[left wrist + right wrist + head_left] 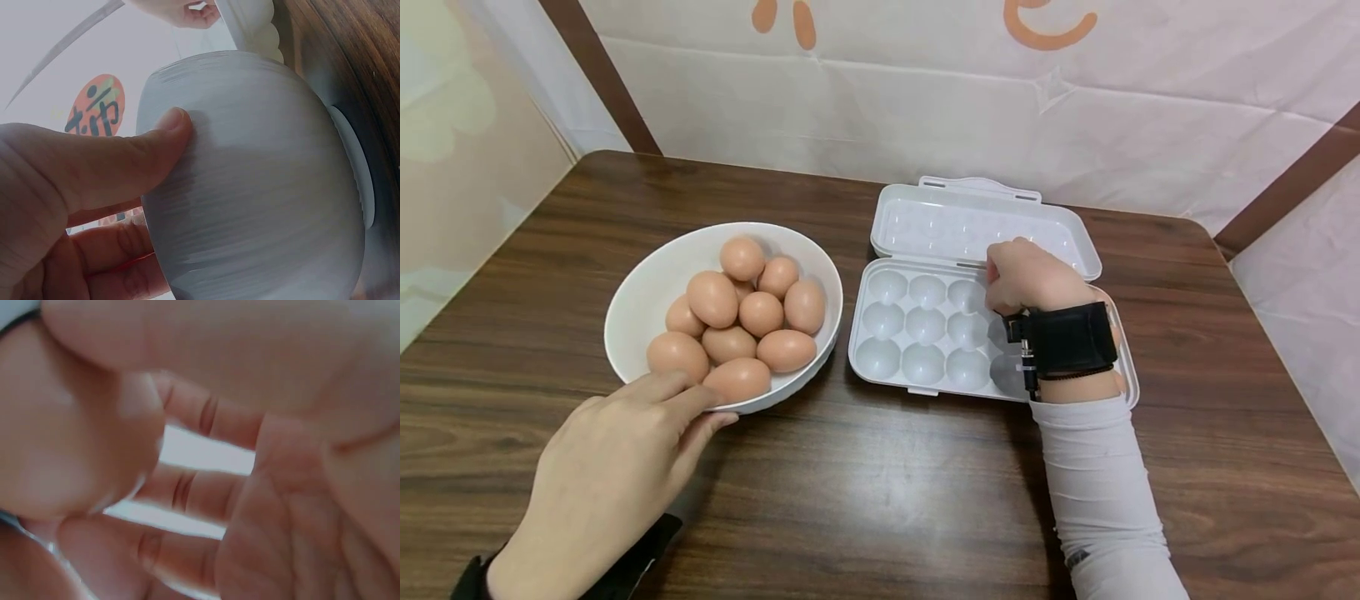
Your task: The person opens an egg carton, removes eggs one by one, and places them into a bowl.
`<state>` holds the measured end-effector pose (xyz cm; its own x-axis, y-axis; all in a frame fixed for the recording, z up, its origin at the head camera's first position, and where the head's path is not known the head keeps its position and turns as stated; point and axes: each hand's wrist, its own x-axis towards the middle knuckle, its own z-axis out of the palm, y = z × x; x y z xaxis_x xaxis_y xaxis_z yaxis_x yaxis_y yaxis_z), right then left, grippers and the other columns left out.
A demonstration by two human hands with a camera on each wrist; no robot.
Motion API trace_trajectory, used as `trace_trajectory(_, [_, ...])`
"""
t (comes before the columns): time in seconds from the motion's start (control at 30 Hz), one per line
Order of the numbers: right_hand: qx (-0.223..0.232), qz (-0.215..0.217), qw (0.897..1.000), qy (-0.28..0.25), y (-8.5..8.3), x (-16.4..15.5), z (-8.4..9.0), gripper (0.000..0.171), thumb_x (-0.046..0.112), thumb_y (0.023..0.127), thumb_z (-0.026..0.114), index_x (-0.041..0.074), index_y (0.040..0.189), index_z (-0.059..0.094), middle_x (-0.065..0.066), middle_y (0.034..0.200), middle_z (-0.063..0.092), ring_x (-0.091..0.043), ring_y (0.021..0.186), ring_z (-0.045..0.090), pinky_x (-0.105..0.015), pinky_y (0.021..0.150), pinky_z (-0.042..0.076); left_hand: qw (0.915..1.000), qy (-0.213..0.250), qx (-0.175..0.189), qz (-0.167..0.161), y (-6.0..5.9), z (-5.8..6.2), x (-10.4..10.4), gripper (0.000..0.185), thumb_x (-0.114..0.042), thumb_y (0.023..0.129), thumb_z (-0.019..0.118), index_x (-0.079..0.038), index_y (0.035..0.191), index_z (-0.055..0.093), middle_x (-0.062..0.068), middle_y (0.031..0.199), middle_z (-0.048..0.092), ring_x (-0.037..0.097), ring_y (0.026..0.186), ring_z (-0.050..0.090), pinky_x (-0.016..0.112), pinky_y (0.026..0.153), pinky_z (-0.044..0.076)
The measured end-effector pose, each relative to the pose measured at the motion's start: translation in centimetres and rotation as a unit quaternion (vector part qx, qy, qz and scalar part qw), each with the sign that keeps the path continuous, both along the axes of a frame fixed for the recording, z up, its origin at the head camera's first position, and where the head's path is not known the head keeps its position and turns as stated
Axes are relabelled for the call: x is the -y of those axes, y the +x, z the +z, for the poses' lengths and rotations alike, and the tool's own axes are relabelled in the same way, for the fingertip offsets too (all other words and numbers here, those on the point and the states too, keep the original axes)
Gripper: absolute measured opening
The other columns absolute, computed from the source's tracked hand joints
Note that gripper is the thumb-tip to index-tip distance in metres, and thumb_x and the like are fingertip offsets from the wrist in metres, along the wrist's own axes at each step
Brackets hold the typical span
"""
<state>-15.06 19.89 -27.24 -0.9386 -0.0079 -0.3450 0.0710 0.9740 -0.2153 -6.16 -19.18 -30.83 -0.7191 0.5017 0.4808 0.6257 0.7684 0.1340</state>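
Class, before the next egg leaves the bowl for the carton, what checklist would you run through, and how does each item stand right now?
1. Clear plastic egg carton open, lid folded back: ok.
2. Carton cups free: ok for the nine in view; the cups under the right hand cannot tell.
3. White ceramic bowl steadied: ok, the left hand grips its near rim, thumb on the outer wall.
4. Brown eggs reachable: ok, piled in the bowl, uncovered.
5. Right hand free to pick: cannot tell; its fingers are curled over the carton, and the wrist view is too blurred to show whether they hold anything.
6. Carton flat on the brown wooden table: ok.
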Motion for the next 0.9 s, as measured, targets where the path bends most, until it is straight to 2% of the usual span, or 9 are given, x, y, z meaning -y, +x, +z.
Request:
trace_trajectory(0.07, [0.007, 0.003, 1.000, -0.011, 0.1, -0.2, 0.0, 0.026, -0.003, 0.063, 0.049, 0.005, 0.086, 0.057, -0.009, 0.081, 0.055, -0.022, 0.069, 0.049, -0.029, 0.055, 0.035, 1.0000, 0.001, 0.000, 0.002, 0.1, -0.1, 0.0, 0.069, -0.065, 0.101, 0.026, -0.015, 0.084, 0.071, -0.006, 0.060, 0.039, 0.017, 0.049, 0.040, 0.037, 0.044, 0.032])
trace_trajectory(0.1, [0.010, 0.003, 1.000, -0.019, 0.2, -0.3, 0.0, 0.026, -0.003, 0.063, 0.049, 0.005, 0.086, 0.058, -0.009, 0.081, 0.054, -0.022, 0.068, 0.049, -0.029, 0.055, 0.036, 1.0000, 0.001, -0.002, 0.000, 0.1, -0.1, -0.1, 0.070, -0.065, 0.101, 0.025, -0.015, 0.084, 0.070, -0.006, 0.060, 0.040, 0.018, 0.050, 0.041, 0.037, 0.045, 0.032])
trace_trajectory(0.2, [0.020, 0.000, 0.999, -0.045, 0.2, -0.7, 0.1, 0.029, -0.001, 0.065, 0.047, 0.004, 0.091, 0.058, -0.007, 0.080, 0.053, -0.019, 0.061, 0.047, -0.029, 0.055, 0.036, 0.9999, 0.001, -0.005, -0.009, 0.0, 0.0, 0.0, 0.041, -0.052, 0.094, 0.057, -0.014, 0.084, 0.070, -0.005, 0.060, 0.042, 0.019, 0.051, 0.044, 0.037, 0.045, 0.032])
trace_trajectory(0.27, [0.026, -0.006, 0.998, -0.057, 0.3, -0.9, 0.2, 0.031, 0.000, 0.066, 0.046, 0.004, 0.094, 0.058, -0.006, 0.075, 0.051, -0.018, 0.055, 0.044, -0.028, 0.054, 0.036, 0.9999, 0.000, -0.006, -0.014, -0.1, 0.0, 0.1, 0.025, -0.038, 0.084, 0.068, -0.013, 0.084, 0.070, -0.004, 0.061, 0.044, 0.020, 0.052, 0.046, 0.038, 0.045, 0.033])
trace_trajectory(0.47, [0.026, -0.015, 0.997, -0.071, 0.4, -1.0, 0.9, 0.035, 0.004, 0.071, 0.048, 0.006, 0.104, 0.056, -0.001, 0.065, 0.046, -0.017, 0.048, 0.043, -0.029, 0.052, 0.039, 0.9998, -0.001, -0.008, -0.017, -0.1, 0.2, 0.2, 0.026, -0.039, 0.085, 0.066, -0.013, 0.083, 0.070, -0.004, 0.060, 0.044, 0.019, 0.052, 0.046, 0.037, 0.045, 0.033])
trace_trajectory(0.53, [0.018, -0.011, 0.997, -0.076, 0.4, -1.1, 1.2, 0.034, 0.006, 0.074, 0.051, 0.007, 0.108, 0.054, 0.000, 0.066, 0.049, -0.019, 0.048, 0.046, -0.031, 0.051, 0.042, 0.9998, -0.002, -0.009, -0.018, -0.1, 0.2, 0.2, 0.020, -0.032, 0.080, 0.068, -0.012, 0.082, 0.070, -0.004, 0.060, 0.044, 0.019, 0.051, 0.045, 0.037, 0.044, 0.033])
trace_trajectory(0.67, [-0.001, -0.003, 0.995, -0.100, 0.6, -0.9, 1.8, 0.035, 0.009, 0.079, 0.056, 0.008, 0.113, 0.052, 0.000, 0.076, 0.058, -0.019, 0.044, 0.045, -0.032, 0.051, 0.044, 0.9998, -0.005, -0.011, -0.018, -0.1, 0.3, 0.1, 0.019, -0.031, 0.079, 0.070, -0.012, 0.080, 0.069, -0.005, 0.061, 0.040, 0.016, 0.051, 0.041, 0.035, 0.044, 0.032])
trace_trajectory(0.8, [-0.020, 0.002, 0.993, -0.119, 0.8, -0.4, 2.1, 0.036, 0.010, 0.080, 0.052, 0.011, 0.115, 0.052, 0.000, 0.085, 0.062, -0.019, 0.041, 0.040, -0.032, 0.049, 0.043, 0.9998, -0.007, -0.009, -0.017, -0.1, 0.4, 0.1, 0.017, -0.028, 0.076, 0.074, -0.012, 0.079, 0.070, -0.006, 0.062, 0.039, 0.014, 0.051, 0.039, 0.034, 0.044, 0.031])
trace_trajectory(0.9, [-0.039, 0.016, 0.991, -0.129, 0.7, 0.1, 2.0, 0.034, 0.010, 0.080, 0.049, 0.012, 0.114, 0.052, 0.000, 0.081, 0.060, -0.018, 0.047, 0.043, -0.033, 0.045, 0.044, 0.9998, -0.006, -0.008, -0.016, -0.1, 0.5, 0.1, 0.017, -0.027, 0.075, 0.075, -0.012, 0.080, 0.070, -0.005, 0.060, 0.040, 0.015, 0.051, 0.041, 0.035, 0.044, 0.032])
